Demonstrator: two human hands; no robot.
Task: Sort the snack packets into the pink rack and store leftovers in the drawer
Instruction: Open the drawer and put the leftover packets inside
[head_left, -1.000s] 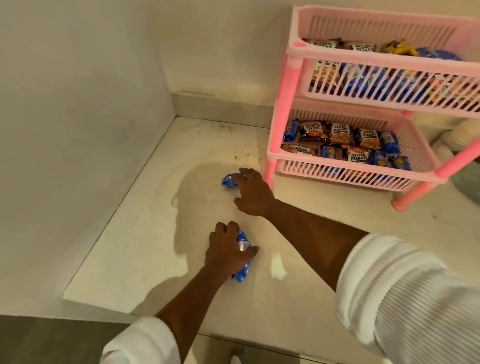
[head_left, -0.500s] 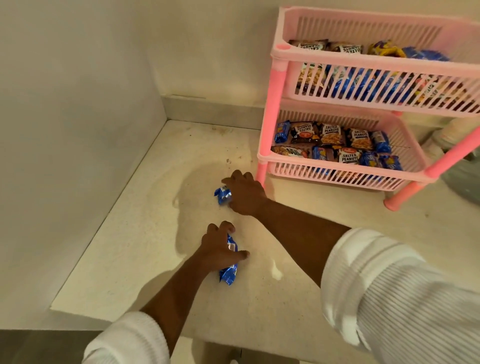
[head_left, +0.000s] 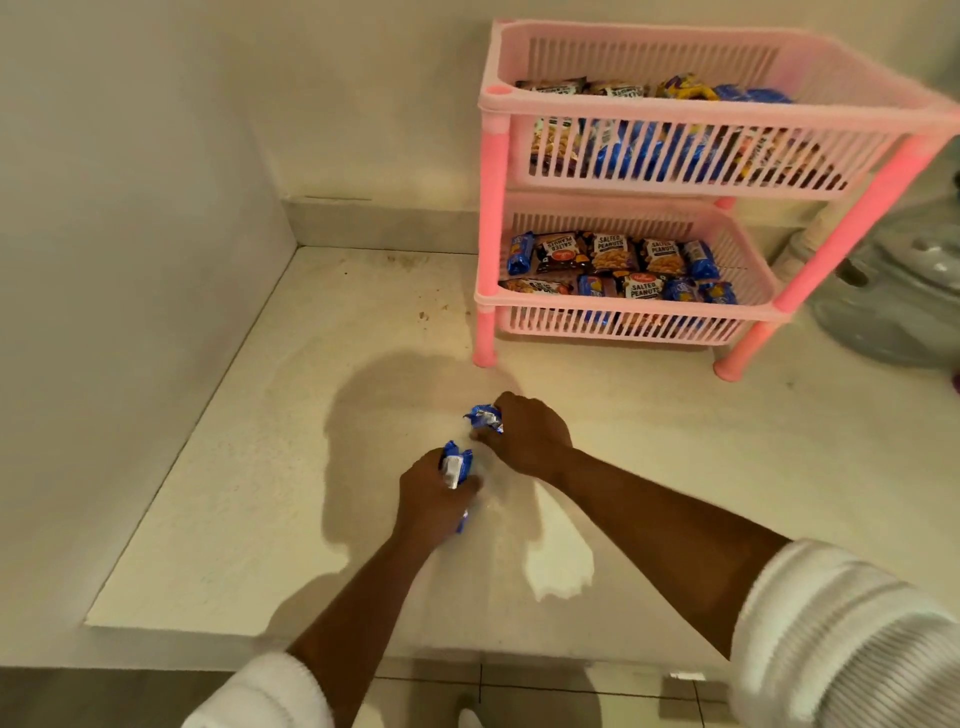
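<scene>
My left hand is closed around a blue snack packet, its top sticking out above the fist. My right hand grips another crumpled blue packet just beyond it. Both hands hover low over the white counter, close together. The pink rack stands at the back right with two tiers. Its lower tier holds salted peanut packets and blue packets; the upper tier holds several mixed packets.
A wall bounds the counter on the left and at the back. A grey rounded object sits right of the rack. The counter's front edge runs below my arms, with tiled floor beneath. No drawer is in view.
Both hands have closed on their blue packets and drawn them back toward me and toward each other, off the counter surface. The view has shifted slightly.
</scene>
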